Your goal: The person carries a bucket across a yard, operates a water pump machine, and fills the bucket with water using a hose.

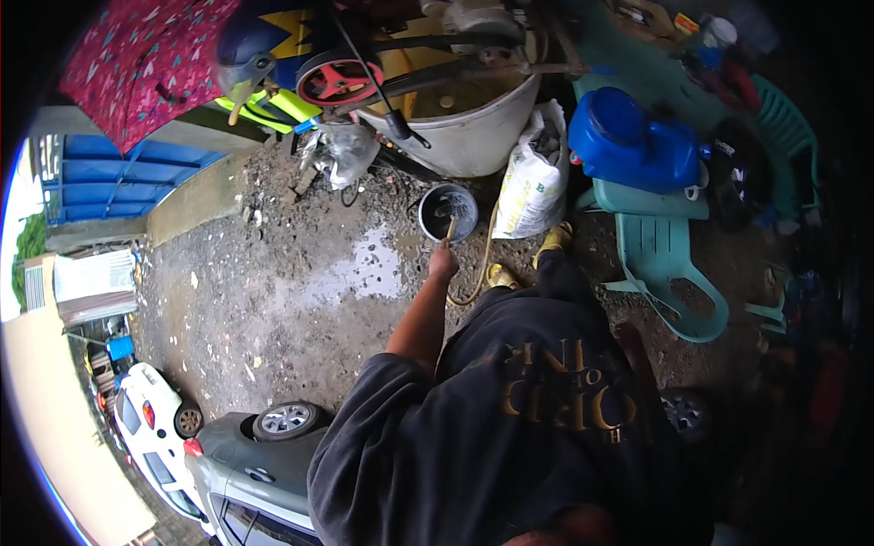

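Note:
My left hand point(443, 263) reaches forward, its fingers closed round a tan hose end point(452, 229). That end points into a dark bucket point(422, 218) on the wet ground, over something pale and wet inside. A length of tan hose point(487, 264) curves over the ground from beside the white sack point(533, 196) toward my forearm. On the right, part of my right arm point(635, 350) shows in shadow by my side; I cannot make out its fingers. My feet, in yellowish footwear point(503, 276), stand just beyond the bucket's right side and below the sack.
A large white tub point(469, 146) of murky water stands ahead. Right lie a blue jug point(628, 136) and a green plastic chair point(660, 264). A puddle point(369, 264) spreads left over gravel. A grey car point(259, 464) and white car point(155, 409) are parked lower left. A pink umbrella point(150, 64) hangs upper left.

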`<action>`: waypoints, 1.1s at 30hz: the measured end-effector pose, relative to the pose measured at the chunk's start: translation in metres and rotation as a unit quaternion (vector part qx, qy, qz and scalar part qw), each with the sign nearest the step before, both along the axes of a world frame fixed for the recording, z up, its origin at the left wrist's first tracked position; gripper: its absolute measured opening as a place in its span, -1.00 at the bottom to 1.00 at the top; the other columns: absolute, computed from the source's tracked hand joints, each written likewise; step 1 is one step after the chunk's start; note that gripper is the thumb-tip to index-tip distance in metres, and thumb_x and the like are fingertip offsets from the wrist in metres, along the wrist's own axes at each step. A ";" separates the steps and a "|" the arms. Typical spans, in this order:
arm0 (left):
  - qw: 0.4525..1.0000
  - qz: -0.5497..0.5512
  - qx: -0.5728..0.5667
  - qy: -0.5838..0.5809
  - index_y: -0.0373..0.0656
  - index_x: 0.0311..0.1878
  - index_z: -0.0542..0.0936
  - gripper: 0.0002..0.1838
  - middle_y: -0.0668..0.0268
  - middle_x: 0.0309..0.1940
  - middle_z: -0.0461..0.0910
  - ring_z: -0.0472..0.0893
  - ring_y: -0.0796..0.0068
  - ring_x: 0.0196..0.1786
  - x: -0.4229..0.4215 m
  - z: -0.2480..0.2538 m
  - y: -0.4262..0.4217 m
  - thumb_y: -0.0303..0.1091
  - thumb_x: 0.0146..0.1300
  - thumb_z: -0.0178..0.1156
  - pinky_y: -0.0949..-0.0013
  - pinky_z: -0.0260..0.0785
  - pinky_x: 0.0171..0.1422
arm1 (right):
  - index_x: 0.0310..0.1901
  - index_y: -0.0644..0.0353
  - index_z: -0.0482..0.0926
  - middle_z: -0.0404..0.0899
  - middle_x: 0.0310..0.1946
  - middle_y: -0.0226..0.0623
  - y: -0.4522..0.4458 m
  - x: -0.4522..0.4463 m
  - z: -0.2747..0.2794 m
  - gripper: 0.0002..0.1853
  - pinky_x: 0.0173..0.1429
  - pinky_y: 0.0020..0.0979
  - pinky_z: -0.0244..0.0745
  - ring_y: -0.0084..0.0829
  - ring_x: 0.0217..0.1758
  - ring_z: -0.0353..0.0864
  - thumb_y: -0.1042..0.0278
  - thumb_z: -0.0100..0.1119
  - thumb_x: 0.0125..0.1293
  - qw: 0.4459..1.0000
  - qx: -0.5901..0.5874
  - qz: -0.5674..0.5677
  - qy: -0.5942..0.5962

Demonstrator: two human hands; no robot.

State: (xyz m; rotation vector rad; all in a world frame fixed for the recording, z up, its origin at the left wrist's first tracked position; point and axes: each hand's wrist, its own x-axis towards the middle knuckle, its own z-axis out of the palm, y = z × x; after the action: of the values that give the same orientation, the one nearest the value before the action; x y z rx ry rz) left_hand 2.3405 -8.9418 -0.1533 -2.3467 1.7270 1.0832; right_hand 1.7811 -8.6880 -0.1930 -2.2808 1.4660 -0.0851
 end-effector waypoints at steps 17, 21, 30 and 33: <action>0.998 -0.061 0.000 -0.022 -0.25 0.24 0.25 -0.44 -0.11 -0.16 0.56 0.56 -0.04 -0.05 -0.010 0.014 -0.030 -0.37 0.11 -0.07 0.07 0.40 0.03 | -0.06 0.20 0.41 0.48 -0.35 -0.25 0.014 0.027 0.037 -0.82 -0.46 -0.42 0.42 -0.45 -0.50 0.48 0.39 -0.09 0.36 0.822 0.342 -0.411 -0.195; 0.999 -0.040 -0.027 -0.004 -0.25 0.23 0.26 -0.42 -0.11 -0.18 0.56 0.56 -0.05 -0.08 -0.010 0.015 -0.034 -0.35 0.08 -0.02 0.09 0.41 0.00 | -0.06 0.18 0.42 0.47 -0.35 -0.26 0.010 0.029 0.045 -0.82 -0.39 -0.41 0.44 -0.47 -0.44 0.48 0.38 -0.09 0.36 0.833 0.315 -0.407 -0.205; 0.999 -0.041 -0.019 -0.013 -0.30 0.25 0.23 -0.41 -0.12 -0.25 0.58 0.58 -0.05 -0.11 -0.012 0.013 -0.021 -0.34 0.10 -0.04 0.09 0.41 -0.02 | -0.04 0.21 0.42 0.47 -0.21 -0.24 -0.007 0.046 0.081 -0.78 -0.24 -0.37 0.47 -0.40 -0.25 0.54 0.36 -0.08 0.35 0.817 0.336 -0.437 -0.169; 0.999 -0.036 -0.029 -0.016 -0.32 0.25 0.22 -0.41 -0.12 -0.23 0.57 0.59 -0.01 -0.14 -0.016 0.009 -0.020 -0.35 0.11 -0.05 0.10 0.42 -0.03 | -0.03 0.20 0.42 0.48 -0.17 -0.24 -0.004 0.045 0.075 -0.77 -0.20 -0.35 0.48 -0.39 -0.20 0.55 0.34 -0.09 0.35 0.971 0.143 -0.190 -0.017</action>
State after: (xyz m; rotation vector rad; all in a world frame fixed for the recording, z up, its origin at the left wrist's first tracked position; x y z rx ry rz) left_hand 2.3249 -8.9622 -0.1440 -2.3019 1.8399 0.9914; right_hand 1.8265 -8.6917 -0.1182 -1.7457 1.7543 -0.0234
